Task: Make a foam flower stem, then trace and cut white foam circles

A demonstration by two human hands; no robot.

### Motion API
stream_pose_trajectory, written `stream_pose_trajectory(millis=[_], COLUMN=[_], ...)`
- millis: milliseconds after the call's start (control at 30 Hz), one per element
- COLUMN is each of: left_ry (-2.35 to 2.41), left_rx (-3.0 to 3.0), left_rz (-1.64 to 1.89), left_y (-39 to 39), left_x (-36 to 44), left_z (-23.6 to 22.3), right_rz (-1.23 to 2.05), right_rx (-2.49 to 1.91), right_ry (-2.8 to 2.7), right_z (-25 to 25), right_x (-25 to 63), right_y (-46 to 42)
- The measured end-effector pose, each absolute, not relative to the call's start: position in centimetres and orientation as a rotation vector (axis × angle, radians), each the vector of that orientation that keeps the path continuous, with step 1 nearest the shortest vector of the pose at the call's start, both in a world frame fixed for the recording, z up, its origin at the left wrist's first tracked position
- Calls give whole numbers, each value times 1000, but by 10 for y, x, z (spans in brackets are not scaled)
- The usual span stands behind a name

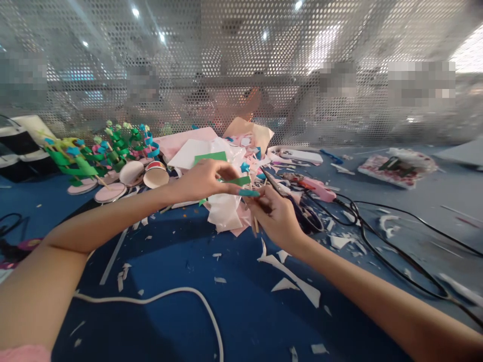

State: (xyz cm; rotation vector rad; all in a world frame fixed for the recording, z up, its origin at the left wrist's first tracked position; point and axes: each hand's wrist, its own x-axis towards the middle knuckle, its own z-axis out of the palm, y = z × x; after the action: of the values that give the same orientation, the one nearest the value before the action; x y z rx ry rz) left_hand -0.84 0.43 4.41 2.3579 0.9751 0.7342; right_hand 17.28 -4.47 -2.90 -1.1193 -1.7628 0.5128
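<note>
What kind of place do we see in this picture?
Probably a table for paper crafts, perhaps in a workshop: it has scissors, scattered white scraps and a group of green paper decorations.

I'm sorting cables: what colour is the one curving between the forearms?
The cable is white; the head view shows it.

And here's the left hand (211, 177) pinching a green strip (241, 181), close by the right hand (278, 217), which grips a thin stick (255, 223) above the blue surface (169, 332)! Scissors (308, 217) and a pink tool (320, 190) lie beyond it, green paper crafts (121, 146) stand over on the left, white scraps (302, 284) litter the foreground.
</note>
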Motion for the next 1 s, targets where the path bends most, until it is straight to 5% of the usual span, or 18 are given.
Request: stream_pose_trajectory(millis=[1000], left_ry=[933], left_rx=[2121], left_rz=[872], left_y=[-13], left_x=[-2], left_z=[41], right_rz=[417], right_rx=[-979], right_ry=[-1896], right_z=[-27], right_x=[165], right_y=[-59])
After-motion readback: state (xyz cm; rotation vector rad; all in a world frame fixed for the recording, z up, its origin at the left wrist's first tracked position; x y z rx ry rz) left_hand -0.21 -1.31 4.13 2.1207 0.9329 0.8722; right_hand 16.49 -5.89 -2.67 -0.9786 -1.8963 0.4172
